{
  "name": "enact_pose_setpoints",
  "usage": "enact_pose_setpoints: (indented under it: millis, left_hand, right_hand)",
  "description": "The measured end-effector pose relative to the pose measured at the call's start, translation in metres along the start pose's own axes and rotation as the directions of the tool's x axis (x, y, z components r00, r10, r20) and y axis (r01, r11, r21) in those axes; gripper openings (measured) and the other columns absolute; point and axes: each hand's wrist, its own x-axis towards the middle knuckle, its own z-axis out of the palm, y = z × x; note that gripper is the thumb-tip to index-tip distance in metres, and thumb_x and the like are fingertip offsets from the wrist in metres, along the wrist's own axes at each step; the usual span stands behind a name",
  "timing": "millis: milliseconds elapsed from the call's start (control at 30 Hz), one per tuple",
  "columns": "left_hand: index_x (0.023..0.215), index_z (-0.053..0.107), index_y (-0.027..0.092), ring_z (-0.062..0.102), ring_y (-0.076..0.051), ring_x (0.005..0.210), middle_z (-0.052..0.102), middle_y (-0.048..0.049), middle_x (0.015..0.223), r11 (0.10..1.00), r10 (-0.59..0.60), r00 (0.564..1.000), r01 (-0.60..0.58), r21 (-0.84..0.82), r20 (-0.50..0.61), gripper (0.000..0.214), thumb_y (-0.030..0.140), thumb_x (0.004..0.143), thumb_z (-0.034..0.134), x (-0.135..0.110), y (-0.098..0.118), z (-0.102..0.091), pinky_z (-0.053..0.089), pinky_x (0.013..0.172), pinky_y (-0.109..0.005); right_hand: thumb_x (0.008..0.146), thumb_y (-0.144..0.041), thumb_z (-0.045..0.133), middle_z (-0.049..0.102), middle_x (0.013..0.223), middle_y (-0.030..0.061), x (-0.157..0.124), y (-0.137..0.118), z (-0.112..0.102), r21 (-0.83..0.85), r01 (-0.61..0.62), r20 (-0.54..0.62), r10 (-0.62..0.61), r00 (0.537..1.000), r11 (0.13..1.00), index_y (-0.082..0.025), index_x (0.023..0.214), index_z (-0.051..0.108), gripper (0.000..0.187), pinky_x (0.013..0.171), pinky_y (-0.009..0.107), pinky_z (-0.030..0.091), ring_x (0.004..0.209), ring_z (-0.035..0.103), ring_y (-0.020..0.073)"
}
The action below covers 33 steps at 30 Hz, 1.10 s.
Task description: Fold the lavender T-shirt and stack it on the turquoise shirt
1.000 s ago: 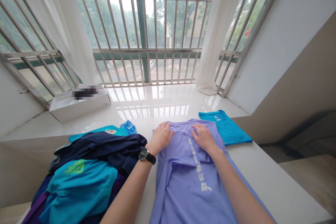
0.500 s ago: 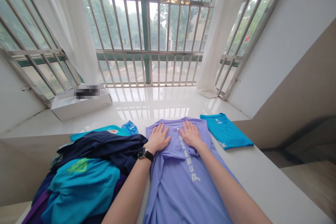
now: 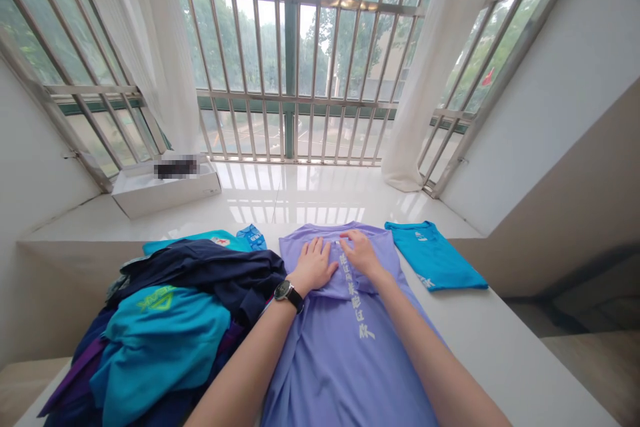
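Observation:
A lavender T-shirt (image 3: 325,360) with white lettering down its middle lies spread out, its collar towards the window. My left hand (image 3: 314,265), with a black-strapped watch at the wrist, rests flat on the shirt's upper part, fingers spread. Just right of it, my right hand (image 3: 361,255) is over the cloth beside the lettering. Its fingers are apart and slightly bent, and nothing shows in its grasp. Right of the collar, a folded blue T-shirt (image 3: 445,259) lies flat. To the left is a loose heap with a navy garment (image 3: 205,270) and a teal shirt (image 3: 165,347).
A white box (image 3: 167,195) stands at the back left of the glossy window sill (image 3: 300,197). White curtains (image 3: 417,93) hang on both sides of the barred window. At the right, a white wall (image 3: 520,107) slopes beside the sill.
My right hand's fingers have gone from lying flat to slightly bent and raised. My left hand has slid a little towards me. The whole view has shifted slightly.

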Motion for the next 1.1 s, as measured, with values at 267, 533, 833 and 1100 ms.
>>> enact_pose_setpoints:
  millis: [267,533,833,1100]
  left_hand:
    - [0.129,0.058,0.017,0.052,-0.032,0.127,0.065,-0.0164,0.124,0.966,-0.215,0.974,0.224,0.127,-0.077,0.039,0.012,0.093,0.044,-0.007,-0.052,-0.043,0.034,0.108,-0.051]
    - [0.115,0.067,0.023,0.059,-0.028,0.110,0.069,-0.0108,0.113,0.943,-0.304,0.950,0.311,0.121,-0.071,0.030,0.019,0.095,0.045,-0.007,-0.080,-0.046,0.047,0.092,-0.041]
    - [0.114,0.065,0.020,0.057,-0.029,0.113,0.066,-0.0128,0.114,0.935,-0.329,0.936,0.341,0.094,-0.123,0.030,0.015,0.096,0.042,-0.005,-0.071,-0.048,0.046,0.094,-0.041]
    - [0.108,0.068,0.026,0.065,-0.022,0.094,0.070,-0.0028,0.103,0.999,0.000,0.995,0.004,-0.032,0.098,0.028,0.035,0.082,0.071,-0.030,-0.019,-0.077,0.049,0.081,-0.028]
  right_hand:
    - [0.086,-0.037,0.060,0.073,0.089,0.0024,0.009,-0.007,0.020,0.051,-0.023,0.082,0.018,0.997,0.998,-0.023,0.091,0.074,0.021,0.078,0.029,0.048,0.083,0.066,0.0180]
    - [0.088,-0.039,0.058,0.074,0.092,0.0004,0.008,-0.003,0.022,0.063,-0.094,0.064,0.089,0.994,0.994,-0.026,0.091,0.073,0.020,0.073,0.029,0.046,0.084,0.066,0.0189]
    - [0.091,-0.036,0.058,0.072,0.092,0.0016,0.008,-0.007,0.021,0.028,-0.106,0.046,0.105,0.993,0.994,-0.027,0.092,0.072,0.018,0.071,0.029,0.042,0.087,0.065,0.0200]
    - [0.092,-0.035,0.056,0.073,0.093,0.0030,0.007,-0.009,0.017,0.017,-0.098,0.046,0.097,0.994,0.995,-0.025,0.094,0.073,0.019,0.071,0.028,0.042,0.086,0.066,0.0201]
